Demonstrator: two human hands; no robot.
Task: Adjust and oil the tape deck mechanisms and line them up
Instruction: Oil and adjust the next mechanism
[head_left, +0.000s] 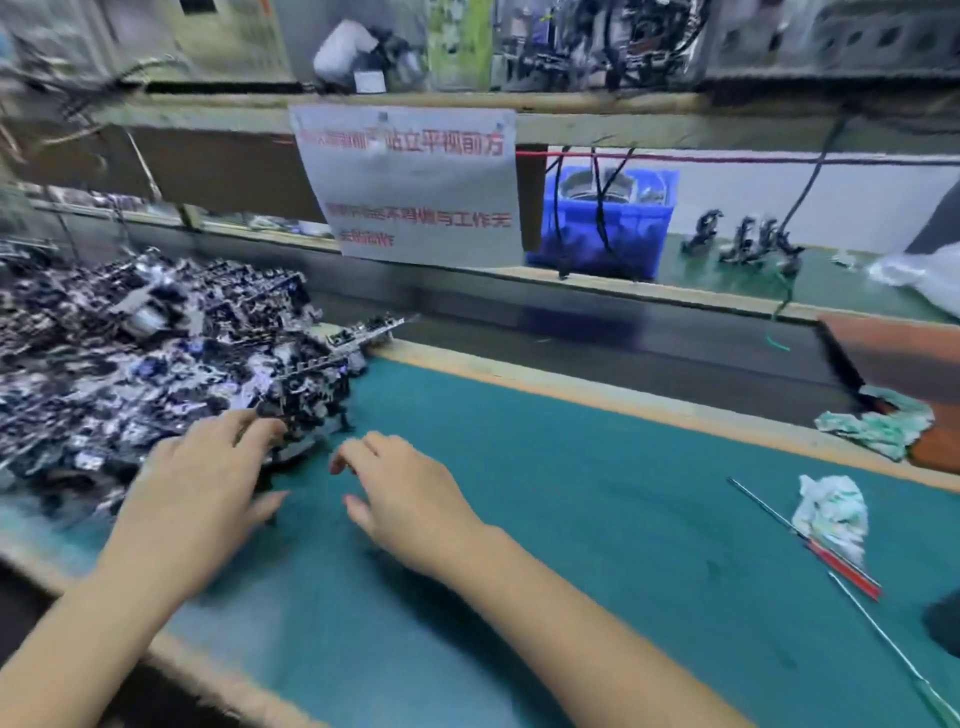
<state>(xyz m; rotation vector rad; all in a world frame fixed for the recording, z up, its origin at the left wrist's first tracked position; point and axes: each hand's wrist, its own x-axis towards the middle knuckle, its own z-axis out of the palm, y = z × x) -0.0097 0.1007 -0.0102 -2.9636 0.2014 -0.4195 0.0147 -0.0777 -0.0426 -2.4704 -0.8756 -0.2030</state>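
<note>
From the head view, a green-matted work surface (597, 519) with a pale wooden edge is filling the lower half of the frame, and a dark conveyor channel (597, 332) is running behind it from centre left to right. A white paper notice with red characters (410, 182) is hanging from a wooden shelf rail at upper centre, with cluttered shelves blurring above it. At middle right, a blue plastic bin (605, 228) is sitting on a farther green bench, black cables draping into it; its contents are too blurred to tell.

A heap of black and silver tape deck mechanisms (130, 358) is piling up at the left of the frame. The left hand (202, 499) is reaching to the heap's near edge, fingertips touching one mechanism (306, 410) without curling round it. The right hand (400, 488) is hovering just beside it, fingers loosely bent and holding nothing.

At lower right, a red-handled thin screwdriver (810, 540) is lying beside a crumpled white rag (831, 512).
</note>
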